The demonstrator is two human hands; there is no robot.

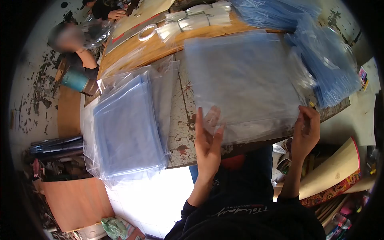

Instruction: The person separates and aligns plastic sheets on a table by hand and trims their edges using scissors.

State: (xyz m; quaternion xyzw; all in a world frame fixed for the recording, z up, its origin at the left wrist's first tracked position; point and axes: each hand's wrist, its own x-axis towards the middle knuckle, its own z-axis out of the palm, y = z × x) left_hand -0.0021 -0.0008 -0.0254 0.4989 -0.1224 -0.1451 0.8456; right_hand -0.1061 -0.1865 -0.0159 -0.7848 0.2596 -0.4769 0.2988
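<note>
Lying left of the large plastic sheet [244,76], a stack of bluish plastic [126,120] rests on clear film on the worn table [182,120]. The left hand [208,138] is at the sheet's near left corner, open, with the fingers spread and the thumb well apart from them; some fingertips show through the film, touching it without a closed grip. The sheet itself is see-through with a faint blue tint, roughly square and mostly flat, its near edge loose and wrinkled towards the person's body. Beyond its far edge are a tape roll [147,32], off to the left, and tied bundles of clear plastic [196,22]. The right hand [307,130] is at its near right corner, mostly closed, the thumb and forefinger pinching the edge and the other fingers curled. Right of the sheet, blue plastic [330,66] lies in a loose, creased heap.
</note>
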